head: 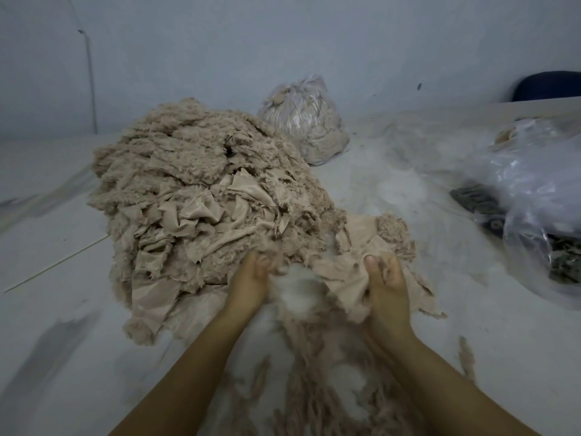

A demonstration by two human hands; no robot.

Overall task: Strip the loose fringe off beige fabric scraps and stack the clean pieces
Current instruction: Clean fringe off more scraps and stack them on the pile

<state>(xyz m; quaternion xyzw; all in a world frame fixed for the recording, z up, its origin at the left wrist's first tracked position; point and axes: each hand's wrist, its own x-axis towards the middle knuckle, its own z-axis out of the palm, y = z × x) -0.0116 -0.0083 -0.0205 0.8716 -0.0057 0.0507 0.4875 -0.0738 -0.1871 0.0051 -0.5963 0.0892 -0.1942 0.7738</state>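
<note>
A big heap of beige fabric scraps [201,196] with fluffy fringed edges fills the middle left of the pale surface. At its near right edge my right hand [388,284] grips a flat beige scrap [342,272], fingers curled into the cloth. My left hand [251,278] pinches the fringe at that scrap's left edge, blurred by motion. Between my hands the cloth looks stretched and fuzzy. Loose strands of pulled fringe [317,382] lie scattered in front of me, between my forearms.
A tied clear bag [301,118] stuffed with beige material stands behind the heap by the wall. At the right lies a large clear plastic bag [540,196] with dark fabric pieces [478,199] beside and inside it. A dark chair back [547,84] shows far right.
</note>
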